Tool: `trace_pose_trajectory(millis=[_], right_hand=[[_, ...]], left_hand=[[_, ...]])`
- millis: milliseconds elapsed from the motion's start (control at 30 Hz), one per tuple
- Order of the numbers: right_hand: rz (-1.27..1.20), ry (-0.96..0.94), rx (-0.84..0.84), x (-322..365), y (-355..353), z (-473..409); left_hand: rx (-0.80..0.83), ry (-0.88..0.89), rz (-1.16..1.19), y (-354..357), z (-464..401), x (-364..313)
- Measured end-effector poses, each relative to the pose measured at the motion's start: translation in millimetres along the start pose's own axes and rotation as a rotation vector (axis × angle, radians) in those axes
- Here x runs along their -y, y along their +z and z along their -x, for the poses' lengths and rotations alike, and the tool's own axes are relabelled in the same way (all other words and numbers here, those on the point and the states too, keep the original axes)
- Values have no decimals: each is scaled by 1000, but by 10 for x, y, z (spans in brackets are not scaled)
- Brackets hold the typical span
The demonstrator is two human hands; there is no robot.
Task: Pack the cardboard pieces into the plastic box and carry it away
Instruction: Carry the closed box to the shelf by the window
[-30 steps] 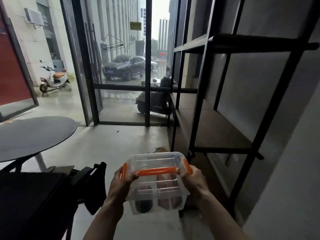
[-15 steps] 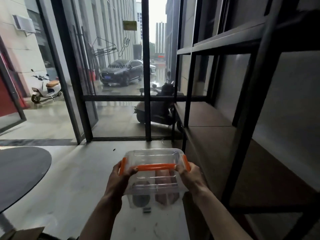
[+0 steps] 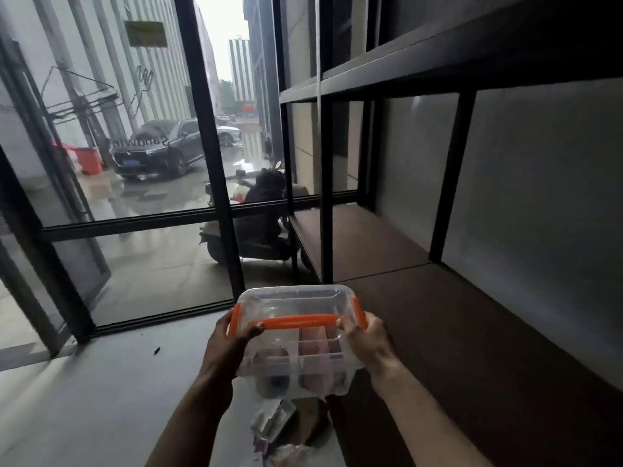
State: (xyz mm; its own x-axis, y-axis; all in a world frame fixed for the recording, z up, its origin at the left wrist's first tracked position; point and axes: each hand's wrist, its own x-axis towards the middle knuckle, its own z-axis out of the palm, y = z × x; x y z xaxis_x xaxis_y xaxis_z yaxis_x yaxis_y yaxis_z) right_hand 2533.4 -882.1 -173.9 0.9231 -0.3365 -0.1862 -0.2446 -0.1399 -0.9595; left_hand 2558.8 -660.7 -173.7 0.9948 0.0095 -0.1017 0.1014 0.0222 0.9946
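I hold a clear plastic box (image 3: 293,305) with an orange handle (image 3: 296,321) and orange side clips in front of me, at the lower middle of the view. My left hand (image 3: 229,348) grips its left side and my right hand (image 3: 367,342) grips its right side. Through the clear walls I see brownish cardboard pieces (image 3: 318,358) and a dark item lying inside. The lid is on. The box hangs in the air beside the front edge of a brown lower shelf (image 3: 438,325).
A black metal shelving unit (image 3: 327,183) runs along the right wall, with a dark upper board. Glass walls with black frames (image 3: 215,163) stand ahead; a scooter and cars are outside. Some packaging and scraps (image 3: 279,429) lie on the grey floor below the box.
I have walked forward and turned right toward the shelf with the box held in both hands. The round table at the left has left the view. Scraps on the floor now show.
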Motion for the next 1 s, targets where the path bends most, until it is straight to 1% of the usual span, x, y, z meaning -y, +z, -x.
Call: trace_pose_trajectory(millis=[133, 333, 467, 567, 700, 800, 900, 1000], right_hand=[[-27, 68, -169, 46, -278, -559], [81, 160, -545, -33, -799, -1070], [-26, 249, -759, -65, -1072, -1104], [-122, 349, -896, -156, -1240, -983], [-50, 412, -1134, -309, -1414, -652], [-32, 496, -1239, -380, -1496, -402], [-89, 503, -1340, -498, -1577, -233], [-133, 524, -1371, -649, -1609, -150]], left_hand=[[181, 4, -6, 559, -914, 21], [491, -19, -6, 1556, -1830, 46], [705, -24, -35, 2240, -2184, 100], [847, -41, -60, 2702, -2214, 197], [982, -69, -97, 3189, -1997, 303], [1074, -71, -139, 3457, -1769, 366], [1165, -108, -164, 3657, -1569, 437], [1227, -117, -185, 3750, -1439, 508]])
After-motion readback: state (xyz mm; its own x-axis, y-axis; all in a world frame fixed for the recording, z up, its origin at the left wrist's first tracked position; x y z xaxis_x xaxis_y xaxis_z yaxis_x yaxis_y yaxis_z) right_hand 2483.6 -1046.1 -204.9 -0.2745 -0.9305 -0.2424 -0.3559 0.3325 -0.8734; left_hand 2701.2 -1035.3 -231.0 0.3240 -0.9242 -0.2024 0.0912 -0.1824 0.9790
